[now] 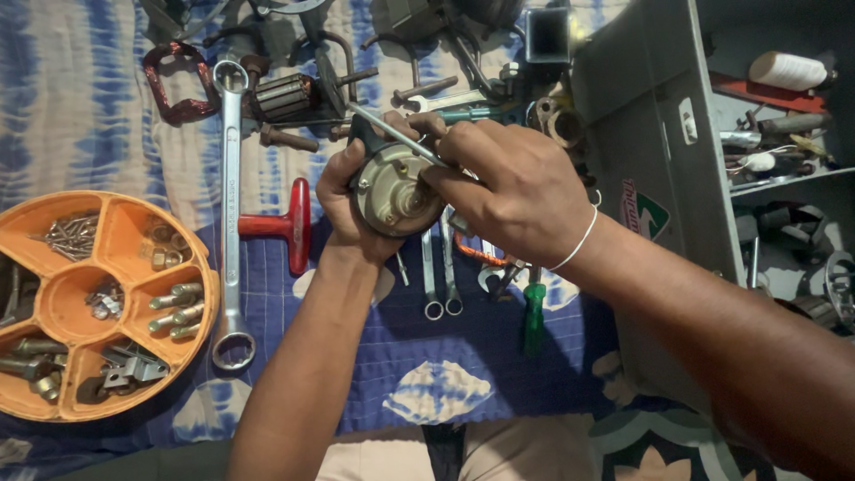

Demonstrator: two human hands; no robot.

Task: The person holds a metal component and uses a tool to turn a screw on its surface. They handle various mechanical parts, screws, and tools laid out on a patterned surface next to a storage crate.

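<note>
1. Blue and white tie-dye cloth (pixel 427 374): spread as the work surface, nearest the viewer.
2. Orange compartment tray (pixel 53 405): round, at the left edge; its sections hold bolts, nuts, screws and small brackets.
3. Green-handled screwdriver (pixel 533 316): lying on the cloth under the right forearm.
4. Long combination spanner (pixel 232 214): lying lengthwise beside the tray, ring end nearest. Red T-handle tool (pixel 289 224) just to its right.
5. Left hand (pixel 343 200): closed around the side of a round metal motor housing (pixel 392 191), held up above the cloth at centre.
6. Right hand (pixel 512 187): fingers pinched on a slim metal screwdriver shaft (pixel 392 132), its near end at the housing's face; a white band sits on the wrist.
7. Small spanners (pixel 436 276): on the cloth below the housing.
8. Copper-wound armature (pixel 283 96): further back, among loose bolts.
9. Grey metal toolbox (pixel 650 134): open, at the right, with assorted parts inside.
</note>
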